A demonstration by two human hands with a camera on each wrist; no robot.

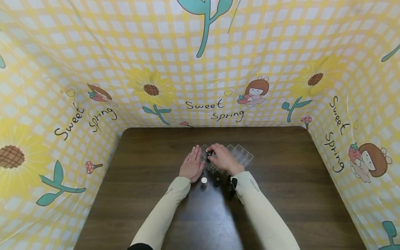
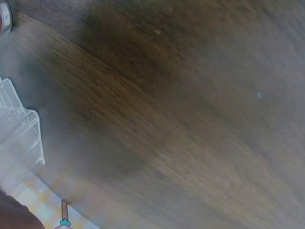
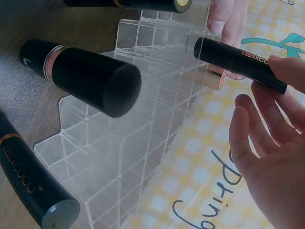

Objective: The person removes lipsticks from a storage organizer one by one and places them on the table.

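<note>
My right hand point(image 1: 224, 159) pinches a slim black lipstick tube point(image 3: 238, 63) between thumb and fingers. It holds the tube over one end of a clear stepped lipstick organizer point(image 1: 240, 155), whose small square compartments show in the right wrist view. A rose-gold lipstick tube point(image 3: 217, 78) is at the organizer just beyond the held one; whether it stands in a compartment I cannot tell. Fingers straight, my left hand point(image 1: 191, 166) lies beside the organizer's left end. In the left wrist view only a corner of the organizer point(image 2: 24, 129) and a dark bit of hand appear.
In front of the organizer stand a thick black lipstick point(image 3: 81, 76) with a rose-gold band and another black lettered lipstick point(image 3: 35, 181). A third black tube point(image 3: 128, 2) is cut off at the top. The brown wooden table point(image 1: 150, 149) meets yellow checked cloth point(image 1: 200, 83) at back and sides.
</note>
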